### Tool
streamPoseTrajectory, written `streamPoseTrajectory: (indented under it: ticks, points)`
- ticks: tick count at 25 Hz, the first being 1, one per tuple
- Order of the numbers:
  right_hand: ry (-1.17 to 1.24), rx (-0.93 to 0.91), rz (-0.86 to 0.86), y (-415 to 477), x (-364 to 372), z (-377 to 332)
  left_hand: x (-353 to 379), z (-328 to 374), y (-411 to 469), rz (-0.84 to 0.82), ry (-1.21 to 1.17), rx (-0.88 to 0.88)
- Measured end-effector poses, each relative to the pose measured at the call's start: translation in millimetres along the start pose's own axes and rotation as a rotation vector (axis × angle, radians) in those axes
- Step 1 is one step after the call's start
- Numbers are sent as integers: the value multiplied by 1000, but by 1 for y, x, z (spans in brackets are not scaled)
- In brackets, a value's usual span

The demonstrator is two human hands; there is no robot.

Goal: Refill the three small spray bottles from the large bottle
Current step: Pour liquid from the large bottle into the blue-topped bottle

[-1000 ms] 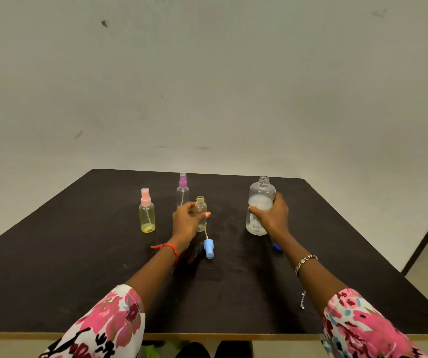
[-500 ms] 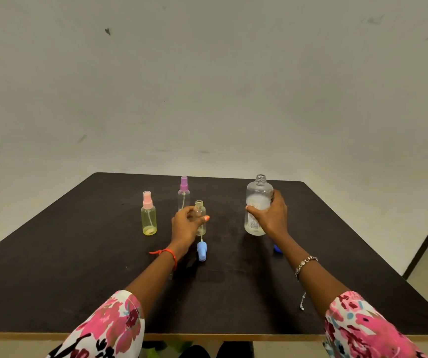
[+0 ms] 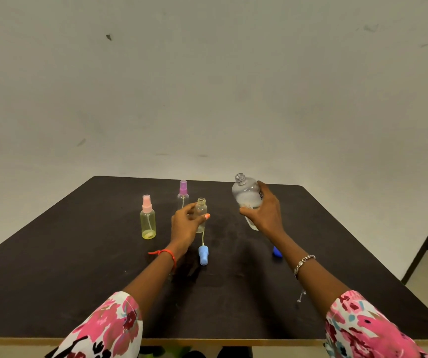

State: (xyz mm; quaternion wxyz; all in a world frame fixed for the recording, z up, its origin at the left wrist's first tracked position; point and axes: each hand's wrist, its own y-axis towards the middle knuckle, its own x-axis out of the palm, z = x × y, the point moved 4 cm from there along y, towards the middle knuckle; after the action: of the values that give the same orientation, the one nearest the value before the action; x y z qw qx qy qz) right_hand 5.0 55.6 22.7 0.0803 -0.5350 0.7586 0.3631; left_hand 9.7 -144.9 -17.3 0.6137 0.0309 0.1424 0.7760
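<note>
My right hand [image 3: 265, 215] grips the large clear bottle [image 3: 246, 196], uncapped, lifted off the table and tilted a little to the left. My left hand [image 3: 185, 223] holds the small open bottle [image 3: 201, 209] upright on the table. Its blue spray cap [image 3: 203, 254] with a dip tube lies just in front of it. A small yellow bottle with a pink spray top [image 3: 147, 218] stands to the left. A small clear bottle with a purple spray top [image 3: 183, 193] stands behind my left hand.
The dark table [image 3: 65, 267] has a light wooden front edge and ends close on the right. A dark blue cap [image 3: 276, 251] lies on the table under my right forearm. A plain wall stands behind.
My right hand has lifted the large bottle off the table and tipped it slightly left. My left hand stays on the small open bottle.
</note>
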Motion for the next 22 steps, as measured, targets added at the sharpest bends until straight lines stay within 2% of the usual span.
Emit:
streamPoseTrajectory:
  ticks: [4, 12, 22]
  points:
    - [-88, -112, -28, 2, -4, -16, -1, 16, -1, -23, -28, 35]
    - [-108, -257, -78, 9, -11, -39, -4, 41, 0, 13, -21, 76]
    - [-296, -321, -130, 18, -18, -60, -8, 56, -2, 28, -7, 89]
